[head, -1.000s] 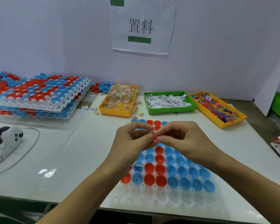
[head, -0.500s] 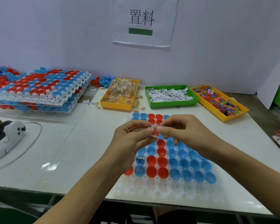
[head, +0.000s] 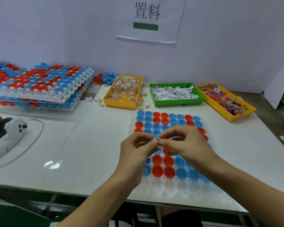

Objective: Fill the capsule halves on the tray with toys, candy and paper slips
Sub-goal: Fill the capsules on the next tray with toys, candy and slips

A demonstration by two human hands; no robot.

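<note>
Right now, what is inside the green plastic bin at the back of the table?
The green plastic bin holds a heap of small white paper slips with black print. The heap covers the bin's floor, so anything beneath the slips cannot be seen.

wall sign [head: 147, 18], white handheld device [head: 6, 138]

A pale lavender wall [head: 56, 30] is running behind the white tabletop [head: 88, 145], and a paper sign [head: 147, 20] with two black characters and a green bar is hanging on it. A white panel [head: 279, 89] is leaning at the right. Overhead light is glinting off the tabletop near its front edge, and a dark green frame [head: 15, 215] is showing beneath.
</note>
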